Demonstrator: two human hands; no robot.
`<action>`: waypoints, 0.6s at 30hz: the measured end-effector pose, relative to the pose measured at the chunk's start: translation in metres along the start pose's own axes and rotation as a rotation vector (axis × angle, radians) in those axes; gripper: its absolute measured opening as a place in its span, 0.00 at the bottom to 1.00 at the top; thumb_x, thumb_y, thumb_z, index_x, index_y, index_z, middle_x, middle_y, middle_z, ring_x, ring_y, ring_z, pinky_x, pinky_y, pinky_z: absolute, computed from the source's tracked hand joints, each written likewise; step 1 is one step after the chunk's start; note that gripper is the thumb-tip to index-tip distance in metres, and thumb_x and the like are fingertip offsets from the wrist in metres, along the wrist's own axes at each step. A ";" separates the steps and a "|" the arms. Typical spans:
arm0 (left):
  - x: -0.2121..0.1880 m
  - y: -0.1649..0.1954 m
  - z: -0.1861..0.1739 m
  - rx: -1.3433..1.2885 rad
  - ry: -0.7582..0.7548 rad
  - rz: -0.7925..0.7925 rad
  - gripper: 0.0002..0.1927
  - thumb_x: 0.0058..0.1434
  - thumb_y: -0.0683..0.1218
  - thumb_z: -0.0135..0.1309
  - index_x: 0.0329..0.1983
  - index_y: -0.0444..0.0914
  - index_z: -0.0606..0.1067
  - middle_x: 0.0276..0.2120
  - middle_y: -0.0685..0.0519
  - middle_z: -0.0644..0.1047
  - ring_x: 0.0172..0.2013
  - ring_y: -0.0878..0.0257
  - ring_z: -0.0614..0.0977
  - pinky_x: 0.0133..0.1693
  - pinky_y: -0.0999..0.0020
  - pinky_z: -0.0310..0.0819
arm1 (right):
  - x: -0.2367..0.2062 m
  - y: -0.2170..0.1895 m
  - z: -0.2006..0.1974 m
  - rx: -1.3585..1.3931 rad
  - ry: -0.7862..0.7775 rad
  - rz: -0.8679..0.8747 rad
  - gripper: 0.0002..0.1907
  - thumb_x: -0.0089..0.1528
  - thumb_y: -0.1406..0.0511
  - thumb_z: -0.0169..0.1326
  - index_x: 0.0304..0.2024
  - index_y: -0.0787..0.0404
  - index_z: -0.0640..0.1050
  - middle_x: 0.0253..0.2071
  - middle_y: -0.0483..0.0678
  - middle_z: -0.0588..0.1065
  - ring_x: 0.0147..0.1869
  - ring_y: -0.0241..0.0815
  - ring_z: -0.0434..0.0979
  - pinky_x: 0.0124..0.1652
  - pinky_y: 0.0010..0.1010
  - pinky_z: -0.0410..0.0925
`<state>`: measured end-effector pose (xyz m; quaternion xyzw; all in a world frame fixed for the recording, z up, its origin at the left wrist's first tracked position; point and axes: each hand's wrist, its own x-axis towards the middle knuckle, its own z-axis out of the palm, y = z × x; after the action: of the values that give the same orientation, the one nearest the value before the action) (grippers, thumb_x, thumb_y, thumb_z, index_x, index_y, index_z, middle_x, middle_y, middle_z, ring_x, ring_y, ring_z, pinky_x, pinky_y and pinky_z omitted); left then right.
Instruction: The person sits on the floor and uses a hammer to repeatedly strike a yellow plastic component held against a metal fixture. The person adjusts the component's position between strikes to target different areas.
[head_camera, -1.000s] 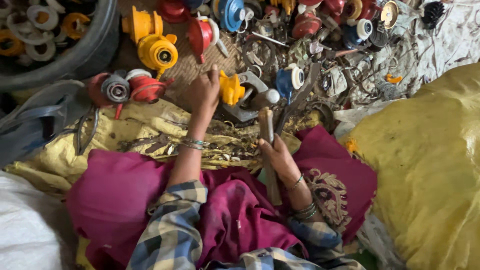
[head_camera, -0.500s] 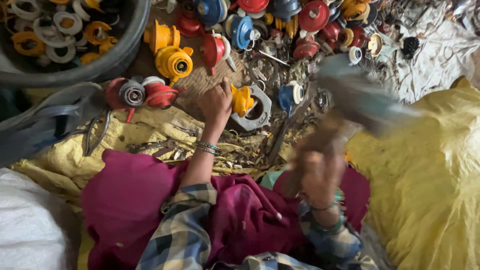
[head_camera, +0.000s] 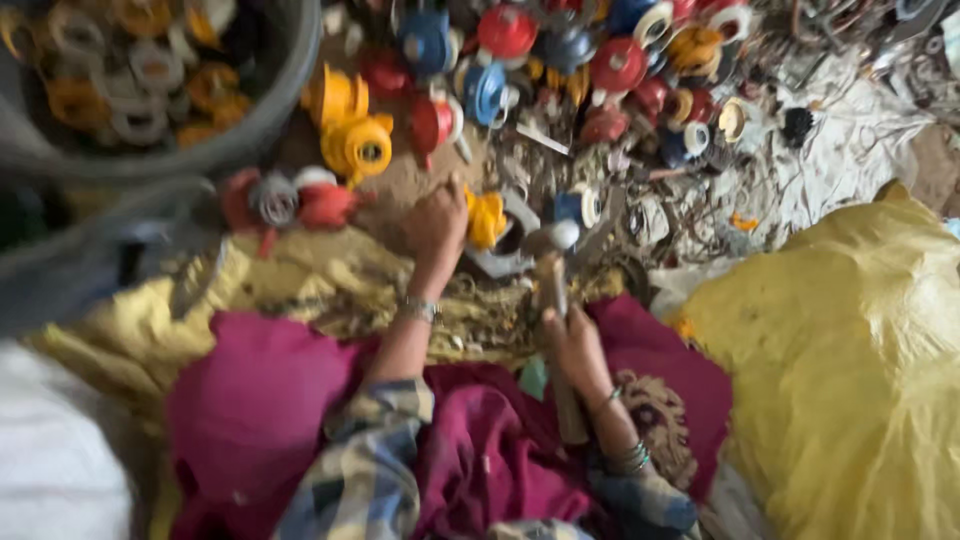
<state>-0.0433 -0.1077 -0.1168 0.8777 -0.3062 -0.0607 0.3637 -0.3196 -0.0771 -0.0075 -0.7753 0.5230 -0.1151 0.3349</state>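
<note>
On littered ground — yellow sack right; dark tub left

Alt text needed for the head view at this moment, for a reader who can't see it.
Seen from above, a seated person's left hand steadies a small yellow part on a grey metal ring, while the right hand holds a wooden-handled hammer with its head beside that part. Red, blue and yellow plastic parts litter the ground ahead; a grey tub of similar pieces sits upper left.

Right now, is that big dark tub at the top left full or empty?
Partly filled at least: the tub holds blurred orange and pale ring-shaped parts; its depth is hidden.
</note>
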 end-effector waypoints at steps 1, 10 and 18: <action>-0.002 0.001 -0.001 -0.002 0.007 0.051 0.32 0.76 0.60 0.39 0.23 0.39 0.80 0.20 0.41 0.79 0.21 0.44 0.81 0.26 0.48 0.75 | -0.009 -0.003 -0.012 0.005 0.005 0.044 0.17 0.71 0.57 0.54 0.48 0.67 0.74 0.27 0.56 0.74 0.29 0.46 0.71 0.27 0.33 0.68; 0.002 0.008 -0.017 0.025 0.164 0.065 0.26 0.73 0.59 0.41 0.36 0.38 0.83 0.19 0.43 0.79 0.19 0.44 0.80 0.24 0.48 0.72 | -0.034 -0.092 -0.121 0.723 0.259 -0.580 0.14 0.74 0.59 0.45 0.55 0.62 0.73 0.35 0.48 0.78 0.31 0.36 0.79 0.29 0.28 0.76; 0.000 0.011 -0.015 0.018 -0.036 -0.020 0.31 0.73 0.60 0.39 0.23 0.40 0.81 0.20 0.40 0.79 0.22 0.42 0.82 0.28 0.46 0.74 | 0.017 -0.090 -0.015 0.104 0.005 -0.060 0.13 0.70 0.56 0.47 0.43 0.58 0.74 0.24 0.41 0.76 0.22 0.31 0.74 0.23 0.24 0.69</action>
<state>-0.0437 -0.1047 -0.0986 0.8827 -0.3044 -0.0773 0.3495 -0.2539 -0.0780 0.0584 -0.7719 0.4938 -0.1540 0.3696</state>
